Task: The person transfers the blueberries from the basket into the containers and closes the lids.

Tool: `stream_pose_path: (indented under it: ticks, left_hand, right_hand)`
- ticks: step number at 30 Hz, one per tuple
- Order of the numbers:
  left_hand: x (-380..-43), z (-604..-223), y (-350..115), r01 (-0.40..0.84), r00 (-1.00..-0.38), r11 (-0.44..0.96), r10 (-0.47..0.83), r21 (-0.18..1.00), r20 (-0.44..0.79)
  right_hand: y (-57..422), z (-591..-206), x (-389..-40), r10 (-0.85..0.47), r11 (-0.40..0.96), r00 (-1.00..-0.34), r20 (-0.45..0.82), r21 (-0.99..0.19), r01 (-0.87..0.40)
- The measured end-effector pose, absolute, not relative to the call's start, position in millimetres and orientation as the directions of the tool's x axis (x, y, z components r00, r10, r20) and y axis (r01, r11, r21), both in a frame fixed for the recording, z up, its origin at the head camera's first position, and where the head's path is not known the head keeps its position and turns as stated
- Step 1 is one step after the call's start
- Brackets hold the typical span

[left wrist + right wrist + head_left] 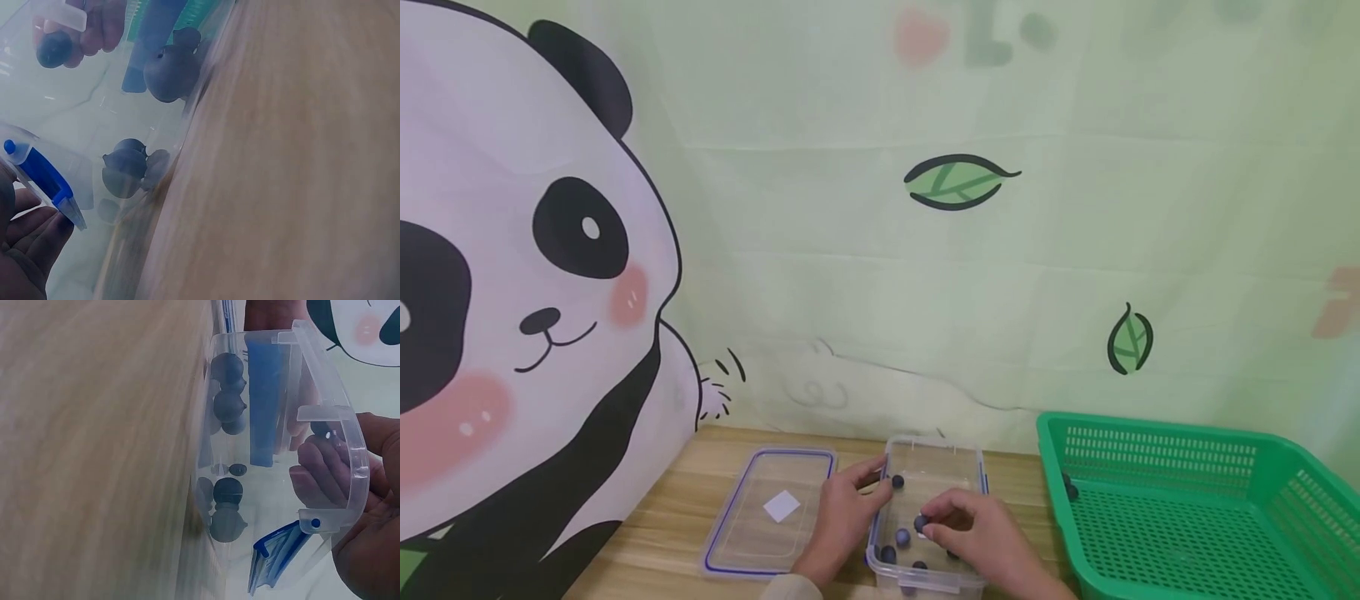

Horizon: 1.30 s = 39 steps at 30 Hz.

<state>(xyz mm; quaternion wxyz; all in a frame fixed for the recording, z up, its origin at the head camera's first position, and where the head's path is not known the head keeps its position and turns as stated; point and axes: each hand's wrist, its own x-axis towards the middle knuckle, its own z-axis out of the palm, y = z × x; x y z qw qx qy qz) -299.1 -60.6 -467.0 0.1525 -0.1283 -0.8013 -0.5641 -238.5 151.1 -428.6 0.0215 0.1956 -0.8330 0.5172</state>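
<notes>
A clear plastic box stands on the wooden table with several blueberries lying apart inside it. My left hand holds the box's left rim; in the left wrist view its fingers lie against the blue-edged latch. Over the box, my right hand pinches one blueberry between thumb and fingertips. Through the clear wall, the right wrist view shows the curled fingers of that hand, with the held blueberry partly hidden.
Left of the box lies its blue-sealed lid, with a white square on it. A green basket stands to the right, with a few blueberries by its left wall. A panda-printed cloth hangs behind the table.
</notes>
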Motion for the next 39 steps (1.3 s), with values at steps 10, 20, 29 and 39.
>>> stream_pose_path:
  ticks: [10, 20, 29, 39]
  left_hand:
    - [-300, -465, -62, 0.376, -0.922, 0.333, 0.044, 0.864, 0.385]
    - [-299, -464, -63, 0.379, -0.920, 0.331, 0.039, 0.864, 0.389]
    - [-299, -465, -63, 0.387, -0.917, 0.317, 0.039, 0.866, 0.396]
    - [-299, -467, -62, 0.368, -0.926, 0.306, 0.040, 0.878, 0.374]
  right_hand:
    - [148, -428, -238, -0.268, 0.407, -0.934, 0.236, -0.851, -0.332]
    - [148, -428, -240, -0.271, 0.396, -0.930, 0.249, -0.851, -0.344]
    - [153, -409, -228, -0.260, 0.314, -0.924, 0.279, -0.881, -0.355]
    - [187, -355, -213, -0.171, 0.341, -0.921, 0.350, -0.856, -0.389]
